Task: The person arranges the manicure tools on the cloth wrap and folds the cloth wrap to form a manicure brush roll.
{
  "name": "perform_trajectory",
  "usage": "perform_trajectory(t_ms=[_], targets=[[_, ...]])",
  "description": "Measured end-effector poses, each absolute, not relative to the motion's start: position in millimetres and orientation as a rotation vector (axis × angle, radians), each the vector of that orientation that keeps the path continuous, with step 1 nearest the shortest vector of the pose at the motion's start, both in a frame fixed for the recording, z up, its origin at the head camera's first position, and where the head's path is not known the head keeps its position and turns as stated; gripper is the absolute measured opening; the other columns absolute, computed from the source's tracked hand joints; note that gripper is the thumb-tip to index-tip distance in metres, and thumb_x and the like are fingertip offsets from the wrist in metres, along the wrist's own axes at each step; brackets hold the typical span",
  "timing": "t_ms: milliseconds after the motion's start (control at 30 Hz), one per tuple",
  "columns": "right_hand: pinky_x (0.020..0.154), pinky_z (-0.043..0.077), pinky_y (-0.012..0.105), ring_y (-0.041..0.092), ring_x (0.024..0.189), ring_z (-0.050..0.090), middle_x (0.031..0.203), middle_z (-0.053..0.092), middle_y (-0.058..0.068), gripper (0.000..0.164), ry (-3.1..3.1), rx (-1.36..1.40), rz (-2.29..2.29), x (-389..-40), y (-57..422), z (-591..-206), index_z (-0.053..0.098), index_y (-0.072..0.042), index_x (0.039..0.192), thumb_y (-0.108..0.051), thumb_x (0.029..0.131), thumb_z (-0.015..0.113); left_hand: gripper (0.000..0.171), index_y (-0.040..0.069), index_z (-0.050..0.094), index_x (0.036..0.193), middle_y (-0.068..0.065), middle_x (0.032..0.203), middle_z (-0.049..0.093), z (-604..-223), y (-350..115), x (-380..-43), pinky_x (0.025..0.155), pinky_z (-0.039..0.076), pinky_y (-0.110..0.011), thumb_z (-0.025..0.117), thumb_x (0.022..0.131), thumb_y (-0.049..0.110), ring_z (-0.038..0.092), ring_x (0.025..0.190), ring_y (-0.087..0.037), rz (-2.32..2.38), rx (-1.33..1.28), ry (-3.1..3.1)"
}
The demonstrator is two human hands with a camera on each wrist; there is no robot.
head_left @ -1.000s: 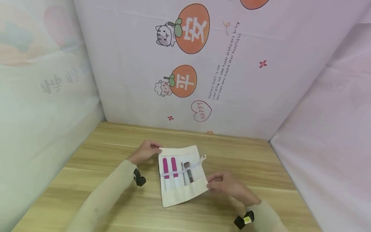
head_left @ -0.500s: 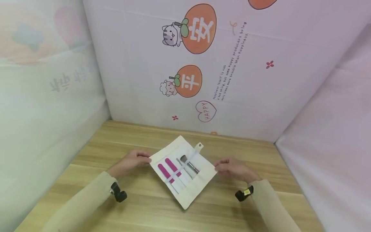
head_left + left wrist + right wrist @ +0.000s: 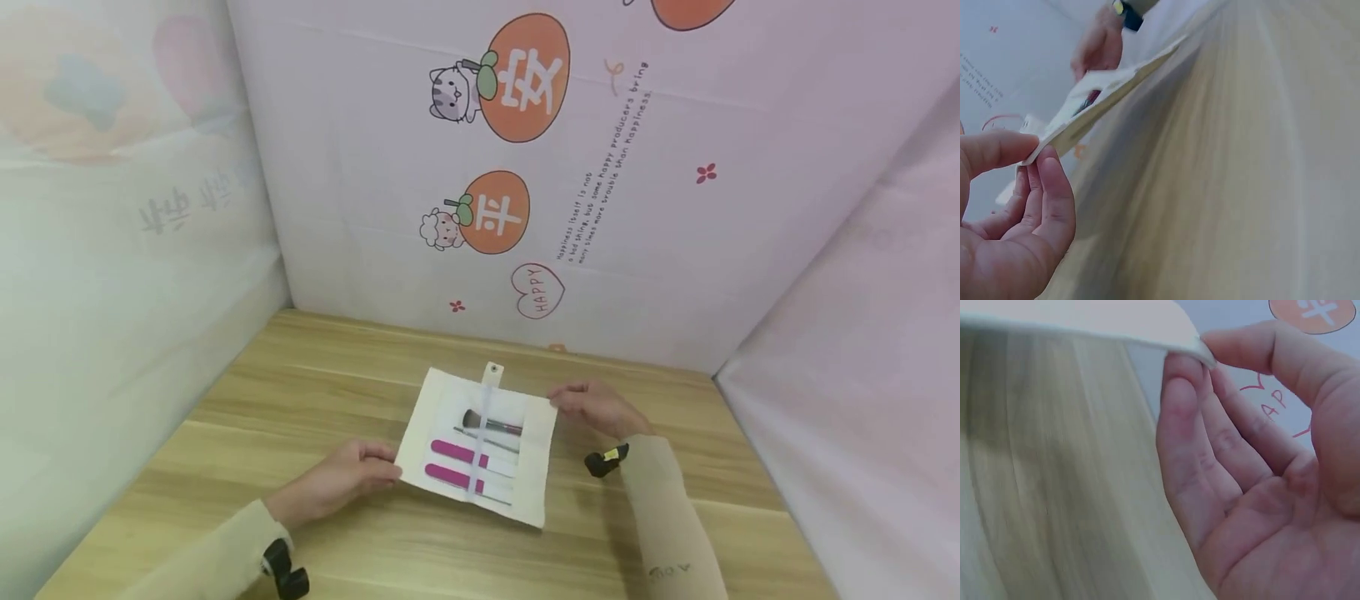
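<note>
A cream fabric tool pouch (image 3: pixel 534 467) lies spread open between the hands, tilted above the table. Behind its pale elastic band sit a makeup brush (image 3: pixel 471 419), a thin metal tool (image 3: pixel 491 440) and two magenta-ended tools (image 3: pixel 450 477). A snap tab (image 3: pixel 492 372) sticks out at its far edge. My left hand (image 3: pixel 341 479) pinches the near left corner between thumb and fingers, seen closely in the left wrist view. At the far right corner my right hand (image 3: pixel 596 408) pinches the fabric; the right wrist view shows thumb and fingertips on that corner.
Under the pouch is a wood-grain table (image 3: pixel 315 375). White printed cloth (image 3: pixel 360 208) hangs behind it, with more cloth at the left and right sides. Each wrist wears a small black camera, such as the left camera (image 3: pixel 285 571).
The pouch has turned clockwise in the head view, its snap tab swinging from the right to the far edge. My left hand has moved nearer and leftward, the right hand farther away.
</note>
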State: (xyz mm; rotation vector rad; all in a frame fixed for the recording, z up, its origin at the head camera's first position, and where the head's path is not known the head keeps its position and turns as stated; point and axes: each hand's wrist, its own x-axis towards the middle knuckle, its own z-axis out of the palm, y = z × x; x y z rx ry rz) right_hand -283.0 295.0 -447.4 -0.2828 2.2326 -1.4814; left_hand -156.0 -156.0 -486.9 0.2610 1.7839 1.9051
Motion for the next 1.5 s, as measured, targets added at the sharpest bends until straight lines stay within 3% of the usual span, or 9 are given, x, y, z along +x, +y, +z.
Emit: perform_trajectory(t_ms=[100, 267, 433, 767, 967, 1100, 1333, 1500], targets=[[0.104, 0.057, 0.029, 0.010, 0.113, 0.069, 0.137, 0.070, 0.011, 0.041, 2.233, -0.223, -1.552, -287, 289, -455, 0.066, 0.006, 0.134, -0.020, 0.101, 0.069, 0.043, -0.018, 0.057, 0.128, -0.009, 0.109, 0.071, -491, -147, -147, 0.096, 0.060, -0.028, 0.071, 0.097, 0.009, 0.070, 0.101, -0.017, 1.903, 0.279, 1.740], [0.095, 0.059, 0.026, 0.011, 0.102, 0.071, 0.124, 0.076, 0.006, 0.040, 2.322, -0.085, -1.561, -291, 281, -470, 0.071, -0.001, 0.130, -0.022, 0.096, 0.075, 0.046, -0.019, 0.053, 0.129, -0.010, 0.105, 0.072, -494, -138, -139, 0.094, 0.062, -0.029, 0.073, 0.095, 0.006, 0.072, 0.097, -0.017, 1.910, 0.249, 1.763], [0.091, 0.060, 0.026, 0.013, 0.099, 0.072, 0.119, 0.077, 0.008, 0.036, 2.337, -0.025, -1.615, -290, 277, -482, 0.073, 0.001, 0.123, -0.017, 0.093, 0.076, 0.046, -0.018, 0.054, 0.128, -0.012, 0.108, 0.070, -494, -134, -139, 0.092, 0.062, -0.030, 0.074, 0.095, 0.006, 0.072, 0.097, -0.018, 1.889, 0.250, 1.838], [0.092, 0.061, 0.028, 0.016, 0.100, 0.073, 0.118, 0.077, 0.017, 0.034, 2.423, -0.051, -1.549, -281, 270, -488, 0.072, 0.004, 0.122, -0.015, 0.095, 0.076, 0.031, -0.007, 0.066, 0.117, -0.012, 0.104, 0.073, -498, -136, -137, 0.084, 0.062, -0.028, 0.074, 0.097, 0.015, 0.072, 0.095, -0.018, 1.699, 0.289, 2.129], [0.092, 0.059, 0.038, 0.019, 0.099, 0.072, 0.106, 0.079, 0.008, 0.021, 2.785, -0.279, -1.138, -259, 272, -471, 0.077, -0.007, 0.111, -0.019, 0.095, 0.078, 0.027, 0.000, 0.069, 0.115, -0.006, 0.107, 0.071, -485, -144, -136, 0.085, 0.057, -0.024, 0.073, 0.098, 0.021, 0.066, 0.101, -0.017, 1.434, 0.465, 2.406], [0.091, 0.062, 0.045, 0.023, 0.099, 0.074, 0.106, 0.078, 0.009, 0.016, 2.881, -0.537, -0.868, -232, 272, -452, 0.075, -0.006, 0.109, -0.015, 0.095, 0.077, 0.023, 0.003, 0.068, 0.115, -0.002, 0.106, 0.070, -474, -147, -139, 0.087, 0.058, -0.025, 0.074, 0.097, 0.017, 0.066, 0.100, -0.014, 1.262, 0.671, 2.567], [0.083, 0.064, 0.038, 0.025, 0.094, 0.076, 0.104, 0.079, 0.011, 0.018, 2.914, -1.057, -0.434, -181, 271, -434, 0.076, -0.004, 0.109, -0.006, 0.091, 0.079, 0.029, 0.005, 0.069, 0.121, -0.003, 0.117, 0.070, -465, -146, -147, 0.096, 0.060, -0.037, 0.075, 0.094, 0.014, 0.067, 0.108, -0.017, 0.679, 1.158, 2.856], [0.087, 0.064, 0.035, 0.023, 0.102, 0.075, 0.113, 0.079, 0.010, 0.025, 2.849, -1.251, -0.297, -152, 270, -438, 0.076, -0.004, 0.117, -0.009, 0.092, 0.078, 0.032, 0.007, 0.069, 0.116, -0.003, 0.111, 0.067, -464, -139, -150, 0.090, 0.060, -0.031, 0.080, 0.089, 0.019, 0.063, 0.098, -0.014, 0.291, 1.386, 2.900]])
